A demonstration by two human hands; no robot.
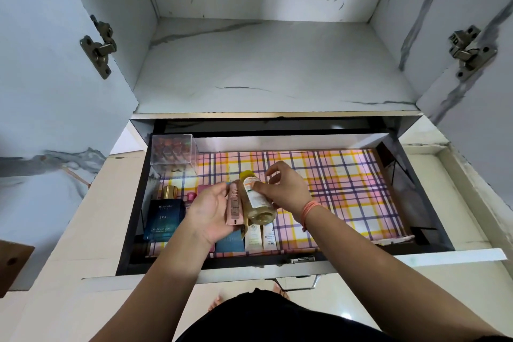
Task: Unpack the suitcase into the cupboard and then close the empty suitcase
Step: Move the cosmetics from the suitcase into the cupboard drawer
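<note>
The cupboard drawer is pulled out, lined with pink and yellow checked paper. Over its left half my right hand pinches a clear bottle of yellow liquid with a yellow cap, tilted. My left hand holds a small pink tube box right beside that bottle. Below them in the drawer lie a dark blue perfume box, a gold-capped bottle, a teal box and two white tubes. The suitcase is out of view.
A clear plastic box of small round items stands at the drawer's back left corner. Above is the white marble-patterned cupboard shelf, with both doors swung open on metal hinges. The drawer's right half shows only the liner.
</note>
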